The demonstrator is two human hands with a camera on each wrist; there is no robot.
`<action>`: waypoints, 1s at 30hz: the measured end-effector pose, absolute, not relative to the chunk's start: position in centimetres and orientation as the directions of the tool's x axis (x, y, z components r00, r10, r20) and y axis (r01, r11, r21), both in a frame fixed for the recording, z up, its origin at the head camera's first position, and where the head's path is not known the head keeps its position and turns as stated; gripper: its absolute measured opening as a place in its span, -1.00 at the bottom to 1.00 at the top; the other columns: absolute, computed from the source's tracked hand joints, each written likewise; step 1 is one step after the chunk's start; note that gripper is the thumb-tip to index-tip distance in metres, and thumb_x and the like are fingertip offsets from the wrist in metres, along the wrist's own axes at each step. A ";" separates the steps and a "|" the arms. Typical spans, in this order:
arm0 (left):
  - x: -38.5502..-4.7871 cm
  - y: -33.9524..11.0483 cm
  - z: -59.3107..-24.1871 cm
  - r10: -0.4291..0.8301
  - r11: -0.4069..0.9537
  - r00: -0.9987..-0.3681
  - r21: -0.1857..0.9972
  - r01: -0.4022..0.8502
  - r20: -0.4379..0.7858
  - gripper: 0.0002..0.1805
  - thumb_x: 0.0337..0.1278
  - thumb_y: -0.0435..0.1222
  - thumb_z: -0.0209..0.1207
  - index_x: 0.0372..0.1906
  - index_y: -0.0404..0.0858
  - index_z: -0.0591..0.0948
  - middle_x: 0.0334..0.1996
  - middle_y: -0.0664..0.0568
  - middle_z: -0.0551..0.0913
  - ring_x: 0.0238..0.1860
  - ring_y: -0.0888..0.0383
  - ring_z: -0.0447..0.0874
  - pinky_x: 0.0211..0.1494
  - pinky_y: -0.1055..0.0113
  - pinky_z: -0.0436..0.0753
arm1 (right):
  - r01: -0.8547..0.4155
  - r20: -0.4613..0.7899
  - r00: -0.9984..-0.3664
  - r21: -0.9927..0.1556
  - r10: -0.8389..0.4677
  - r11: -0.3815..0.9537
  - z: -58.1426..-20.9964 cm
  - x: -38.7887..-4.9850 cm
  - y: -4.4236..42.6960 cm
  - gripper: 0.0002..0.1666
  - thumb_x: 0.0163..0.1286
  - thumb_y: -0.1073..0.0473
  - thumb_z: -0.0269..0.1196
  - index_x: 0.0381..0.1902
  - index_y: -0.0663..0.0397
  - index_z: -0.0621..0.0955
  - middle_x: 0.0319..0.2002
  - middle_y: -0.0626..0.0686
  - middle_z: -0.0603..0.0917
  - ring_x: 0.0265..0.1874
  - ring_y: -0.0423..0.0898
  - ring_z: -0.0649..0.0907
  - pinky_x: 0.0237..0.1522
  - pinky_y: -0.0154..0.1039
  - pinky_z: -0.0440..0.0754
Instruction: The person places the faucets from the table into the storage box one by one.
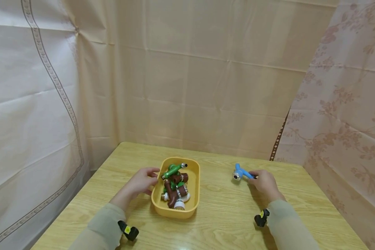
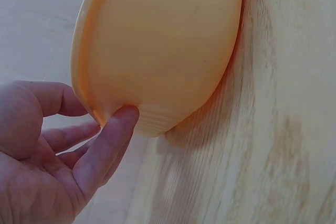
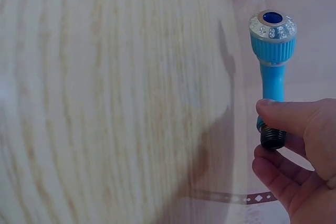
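A yellow plastic bin (image 1: 195,187) stands on the table, with green, brown and white toy-like water taps (image 1: 178,191) piled inside. My left hand (image 1: 142,182) is at the bin's left side. In the left wrist view, one digit of the left hand (image 2: 68,156) presses the outer wall and another reaches behind the rim. Off to the right, my right hand (image 1: 265,183) pinches a blue tap (image 1: 245,173). The right wrist view shows the blue tap (image 3: 272,77) with its ribbed knob and silver cap upward; my right hand (image 3: 299,156) grips it near the black threaded end.
The wood-grain table (image 1: 218,215) runs back to a beige curtain (image 1: 206,86). A white curtain (image 1: 34,114) hangs on the left, and a flowered one (image 1: 347,104) on the right. Small black wrist cameras (image 1: 261,218) are on both sleeves.
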State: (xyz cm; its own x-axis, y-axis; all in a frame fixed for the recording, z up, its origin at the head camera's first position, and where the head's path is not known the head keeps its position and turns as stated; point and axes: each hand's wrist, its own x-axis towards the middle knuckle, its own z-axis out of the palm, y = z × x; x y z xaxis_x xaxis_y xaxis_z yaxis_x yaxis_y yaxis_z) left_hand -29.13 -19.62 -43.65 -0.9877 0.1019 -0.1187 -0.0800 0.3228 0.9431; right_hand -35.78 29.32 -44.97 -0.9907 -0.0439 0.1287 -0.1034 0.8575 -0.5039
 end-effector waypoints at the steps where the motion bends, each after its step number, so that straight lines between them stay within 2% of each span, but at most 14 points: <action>1: -29.1 -19.6 -43.7 0.103 0.323 -0.987 0.943 -0.080 -0.119 -0.44 0.29 -0.47 0.12 0.41 -0.34 0.45 0.09 -0.25 0.55 -0.10 -0.07 0.66 -0.34 0.07 0.79 | -0.105 0.130 -0.991 -0.506 -0.044 0.856 -44.9 -35.8 29.3 -0.58 0.38 0.26 0.34 0.16 0.31 0.67 0.04 0.30 0.70 -0.14 0.10 0.60 -0.17 -0.03 0.61; 6: -29.1 -19.7 -43.7 0.102 0.324 -0.988 0.943 -0.079 -0.118 -0.44 0.29 -0.47 0.12 0.41 -0.34 0.45 0.08 -0.25 0.55 -0.10 -0.06 0.66 -0.34 0.07 0.79 | -0.104 0.134 -0.990 -0.519 -0.040 0.848 -44.3 -35.8 29.0 -0.57 0.38 0.26 0.35 0.17 0.28 0.67 0.01 0.29 0.70 -0.24 0.07 0.55 -0.30 -0.13 0.54; 13: -28.9 -19.6 -43.5 0.103 0.322 -0.988 0.944 -0.073 -0.112 -0.44 0.28 -0.48 0.12 0.40 -0.34 0.46 0.07 -0.25 0.55 -0.11 -0.06 0.66 -0.34 0.07 0.79 | -0.206 0.249 -0.963 -0.439 -0.102 0.875 -43.6 -35.8 28.8 -0.60 0.32 0.26 0.41 0.10 0.28 0.70 -0.10 0.26 0.75 -0.14 0.19 0.72 -0.18 0.12 0.69; 16: -28.9 -19.7 -43.5 0.104 0.324 -0.988 0.943 -0.074 -0.114 -0.44 0.28 -0.47 0.12 0.40 -0.34 0.45 0.07 -0.25 0.54 -0.11 -0.06 0.66 -0.34 0.07 0.79 | -0.213 0.260 -0.960 -0.439 -0.104 0.873 -43.3 -35.8 28.5 -0.59 0.33 0.24 0.41 0.11 0.27 0.70 -0.11 0.25 0.75 -0.17 0.18 0.73 -0.27 0.02 0.71; 21: -28.9 -19.6 -43.4 0.105 0.336 -0.988 0.939 -0.076 -0.118 -0.45 0.31 -0.46 0.11 0.40 -0.33 0.45 0.07 -0.25 0.54 -0.10 -0.07 0.65 -0.34 0.08 0.79 | -0.197 0.243 -0.966 -0.460 -0.091 0.866 -42.5 -35.6 27.9 -0.57 0.36 0.22 0.38 0.16 0.26 0.68 -0.12 0.23 0.75 -0.30 0.08 0.70 -0.47 -0.16 0.61; 27: -28.9 -19.6 -43.4 0.104 0.332 -0.988 0.940 -0.075 -0.116 -0.45 0.31 -0.46 0.11 0.40 -0.33 0.45 0.07 -0.24 0.54 -0.10 -0.06 0.65 -0.33 0.08 0.79 | -0.207 0.248 -0.963 -0.451 -0.100 0.868 -41.9 -35.5 27.3 -0.56 0.39 0.20 0.36 0.19 0.23 0.66 -0.06 0.25 0.74 -0.15 0.16 0.73 -0.43 -0.17 0.64; 30: -28.9 -19.6 -43.5 0.105 0.329 -0.988 0.941 -0.074 -0.114 -0.45 0.30 -0.47 0.11 0.40 -0.34 0.45 0.07 -0.25 0.55 -0.10 -0.06 0.66 -0.33 0.07 0.79 | -0.216 0.251 -0.962 -0.450 -0.109 0.867 -41.6 -35.4 27.1 -0.56 0.40 0.20 0.36 0.19 0.23 0.66 -0.07 0.24 0.75 -0.15 0.16 0.72 -0.40 -0.13 0.64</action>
